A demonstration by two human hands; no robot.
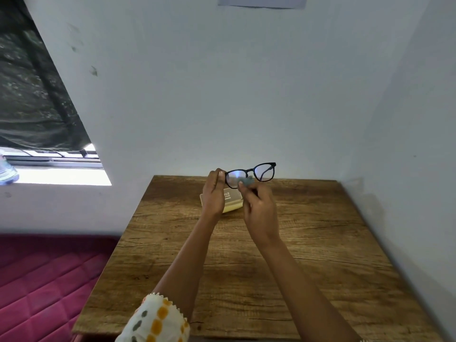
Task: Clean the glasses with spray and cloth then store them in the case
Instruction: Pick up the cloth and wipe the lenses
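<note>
Patterned sleeve [153,319] foremost; above the case [233,201], left hand [214,193] pinches black-framed glasses [265,172], right hand [259,213] pinches cloth [245,181] to a lens.

Daylight is coming in through the window [56,157] at the left and blowing out its sill [64,177] to pure white. The wall [222,95] is sitting in soft, bluish, even light. A pale glare is showing on one lens of the glasses [265,172]. Wide-angle distortion is slanting the desk [320,243] edges, and the whole picture is looking slightly soft.

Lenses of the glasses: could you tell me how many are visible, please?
2. One lens sits beside the left hand, with the cloth on it; the other lens is uncovered, farther right.
</note>
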